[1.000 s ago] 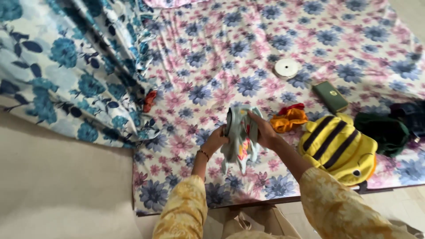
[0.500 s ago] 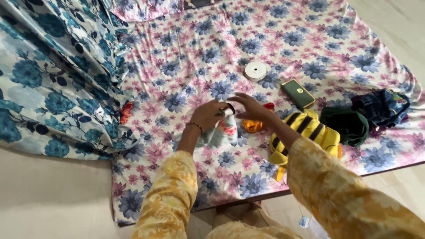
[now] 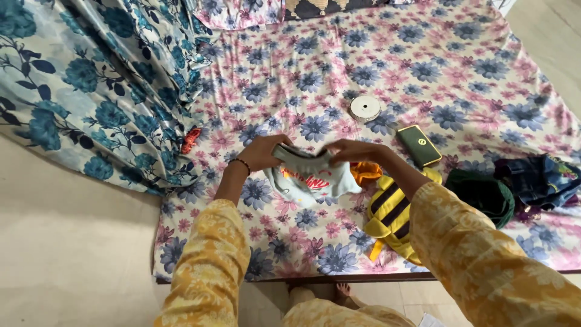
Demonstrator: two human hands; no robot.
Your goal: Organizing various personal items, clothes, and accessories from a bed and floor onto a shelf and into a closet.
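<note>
I stand at the near edge of the bed point(image 3: 460, 36), which is covered with a pink and blue flowered sheet, and I work on a small pale grey garment point(image 3: 310, 178) with an orange print. It lies a little in from the near edge, roughly midway along it, partly resting on the sheet and partly lifted in my grasp.

To do this fold well, I judge that I should keep the top edge taut between both hands, line the corners up before pressing down, and smooth the cloth flat on the sheet so no crease gets trapped.

My left hand point(image 3: 260, 152) is closed on the garment's upper left part, thumb and fingers pinching a doubled layer of cloth. My right hand point(image 3: 357, 151) is closed on the upper right part in the same way, fingers curled over the fold, with almost no gap showing. The hands sit close together, the cloth bunched between them.

Just beside my right hand lies an orange cloth point(image 3: 367, 172), touching the grey garment. Nearer the right end of the near edge rests a yellow piece with black stripes point(image 3: 393, 212), then a dark green garment point(image 3: 484, 194) and a dark blue one point(image 3: 541, 178). Further in are a dark phone point(image 3: 419, 145) and a round white disc point(image 3: 365, 108). A blue flowered blanket point(image 3: 78, 91) hangs off the left edge.
</note>
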